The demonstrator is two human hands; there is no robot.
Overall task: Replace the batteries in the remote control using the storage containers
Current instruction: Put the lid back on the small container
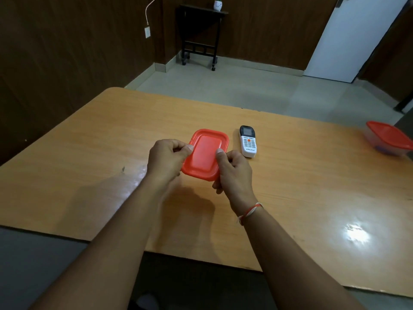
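A small storage container with a red lid [205, 153] is held above the middle of the wooden table [89, 153], lid facing me. My left hand [167, 159] grips its left edge and my right hand [232, 173] grips its right edge, thumbs on the lid. The container's body is hidden behind the lid and fingers. A white remote control [247, 140] lies face up on the table just right of the container. A second clear container with a red lid [388, 138] stands closed at the table's far right edge.
Beyond the table's far edge is a tiled floor, with a black wheeled side table [199, 34] against the dark wall and a white door [357, 36] at the right. A bright glare spot [355, 233] sits on the near right tabletop.
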